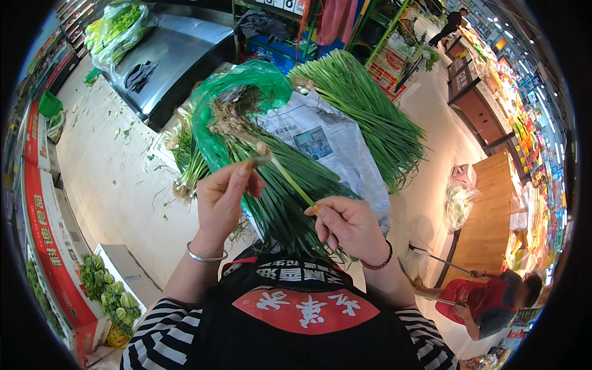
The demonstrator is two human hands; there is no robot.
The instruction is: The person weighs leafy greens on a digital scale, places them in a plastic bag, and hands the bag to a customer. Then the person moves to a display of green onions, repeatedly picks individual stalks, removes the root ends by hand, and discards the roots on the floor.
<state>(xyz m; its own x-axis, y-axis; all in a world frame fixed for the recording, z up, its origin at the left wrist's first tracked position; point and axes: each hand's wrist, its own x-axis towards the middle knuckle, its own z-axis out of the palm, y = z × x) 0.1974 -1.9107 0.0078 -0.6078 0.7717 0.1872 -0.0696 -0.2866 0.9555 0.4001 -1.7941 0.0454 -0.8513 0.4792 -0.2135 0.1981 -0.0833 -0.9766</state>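
Note:
My right hand pinches the pale green stem of a single green onion, its bulb end pointing up and away. At the bulb end, my left hand has thumb and forefinger closed on a thin, brownish strip of outer skin. Beneath both hands lies a pile of long green onions, their muddy roots beside a green plastic bag. A newspaper sheet is partly under the pile. Beyond it is a bigger, neat pile of green onions.
A small bunch of green onions sits left of the bag. Beyond is a metal counter with bagged leafy greens. Leaf scraps lie on the floor. A person holding a long handle is at right, near a wooden display stand.

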